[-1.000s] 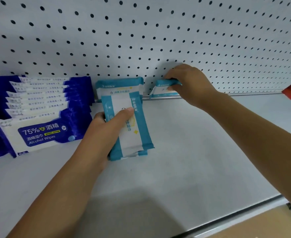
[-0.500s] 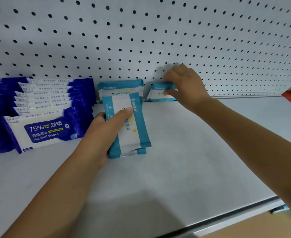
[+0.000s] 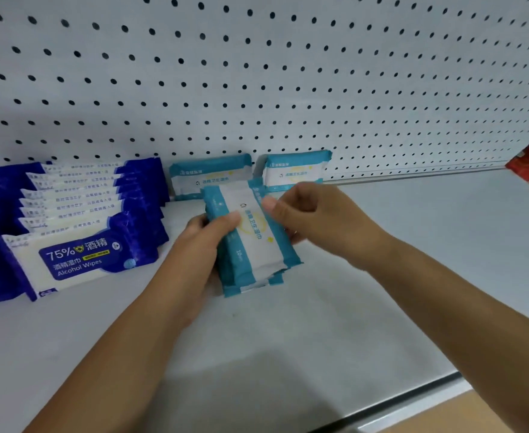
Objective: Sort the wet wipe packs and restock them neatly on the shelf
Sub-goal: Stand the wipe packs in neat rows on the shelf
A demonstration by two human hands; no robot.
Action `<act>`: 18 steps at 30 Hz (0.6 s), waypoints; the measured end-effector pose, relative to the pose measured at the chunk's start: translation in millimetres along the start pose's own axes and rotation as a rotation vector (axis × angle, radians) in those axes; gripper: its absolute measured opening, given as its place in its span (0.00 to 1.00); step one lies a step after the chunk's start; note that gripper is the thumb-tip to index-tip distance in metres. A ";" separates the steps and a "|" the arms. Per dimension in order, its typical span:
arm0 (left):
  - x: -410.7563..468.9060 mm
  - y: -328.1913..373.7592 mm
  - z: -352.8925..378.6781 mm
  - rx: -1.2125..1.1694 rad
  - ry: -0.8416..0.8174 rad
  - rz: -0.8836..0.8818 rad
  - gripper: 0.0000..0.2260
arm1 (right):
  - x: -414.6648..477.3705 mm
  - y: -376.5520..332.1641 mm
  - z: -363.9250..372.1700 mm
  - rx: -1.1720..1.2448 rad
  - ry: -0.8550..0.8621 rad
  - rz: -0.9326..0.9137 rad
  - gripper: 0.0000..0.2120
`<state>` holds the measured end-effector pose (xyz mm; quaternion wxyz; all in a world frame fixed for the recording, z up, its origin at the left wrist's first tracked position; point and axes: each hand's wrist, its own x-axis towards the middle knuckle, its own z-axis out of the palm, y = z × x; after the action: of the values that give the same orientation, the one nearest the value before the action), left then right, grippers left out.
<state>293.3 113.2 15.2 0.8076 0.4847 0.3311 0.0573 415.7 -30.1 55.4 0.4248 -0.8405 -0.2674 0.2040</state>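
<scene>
Fingers (image 3: 225,220) of the left hand (image 3: 200,242) are curled tight around a stack of teal packs (image 3: 254,242) over the middle of the shelf (image 3: 382,276). The right hand (image 3: 316,220) pinches the stack's right edge. Two standing packs (image 3: 210,176) lean on the pegboard (image 3: 288,89), next to the blue packs (image 3: 82,257).

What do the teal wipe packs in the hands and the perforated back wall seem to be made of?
Held teal wipe packs: probably thin plastic film, slightly glossy; flat sealed ends show at the bottom edge. Perforated back wall: likely painted sheet metal, matte pale grey, with evenly punched round holes; it could also be coated board.
</scene>
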 end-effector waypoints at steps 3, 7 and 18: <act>-1.0 -2.9 6.6 0.058 -0.055 0.043 0.30 | -15.8 -2.9 1.5 -0.022 -0.037 0.045 0.21; -4.7 -8.4 8.8 0.110 -0.079 0.048 0.31 | -18.8 5.3 -20.6 0.143 -0.086 0.121 0.19; 3.4 -9.0 5.3 0.081 0.002 0.053 0.21 | 58.7 73.2 -131.9 -0.637 0.460 -0.127 0.08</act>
<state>297.0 105.9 7.7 0.7851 0.5255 0.3210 0.0660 556.5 -109.7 61.6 0.2033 -0.9357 -0.2669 -0.1094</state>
